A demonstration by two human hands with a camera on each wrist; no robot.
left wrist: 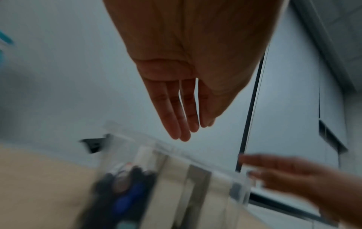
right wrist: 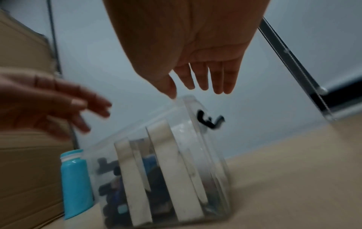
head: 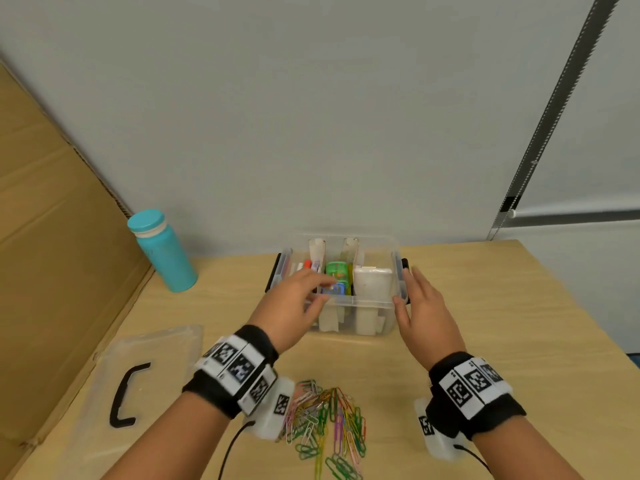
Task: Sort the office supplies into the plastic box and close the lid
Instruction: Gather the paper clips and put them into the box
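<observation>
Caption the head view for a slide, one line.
Both open hands, left and right, reach for the box; paper clips and lid wait on the table.

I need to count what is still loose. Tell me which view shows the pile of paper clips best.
The head view: the paper clips lie in a colourful heap on the table, near the person and in front of the plastic box. Neither wrist view shows them; both look at the box and are blurred.
</observation>
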